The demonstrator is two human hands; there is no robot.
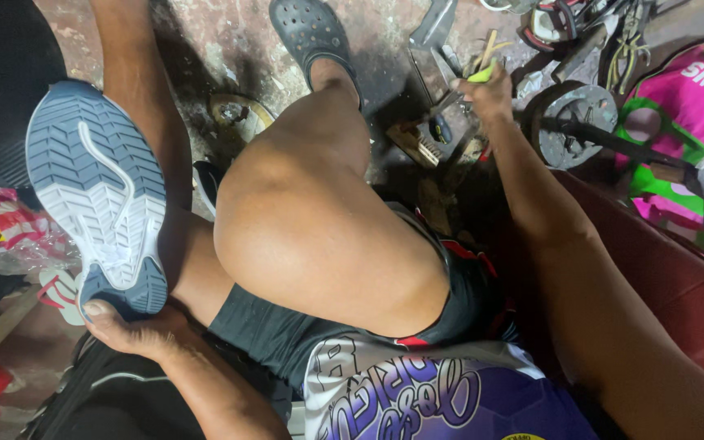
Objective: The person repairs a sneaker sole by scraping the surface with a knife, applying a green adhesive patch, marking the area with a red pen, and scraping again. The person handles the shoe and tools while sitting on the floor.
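A cramped shoe-repair workshop: worn concrete floor littered with metal tools, brushes and scrap

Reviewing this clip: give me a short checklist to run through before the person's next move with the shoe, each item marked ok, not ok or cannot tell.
1. Left hand supports the shoe at its lower end: ok.
2. Sole faces up toward the camera, fully in view: ok.
3. Shoe rests steady against the left leg: ok.
4. Right hand has closed on a tool in the pile; something yellow-green shows at its fingers: ok.
5. Which tool the right hand holds: cannot tell.
6. Damage on the sole: cannot tell.
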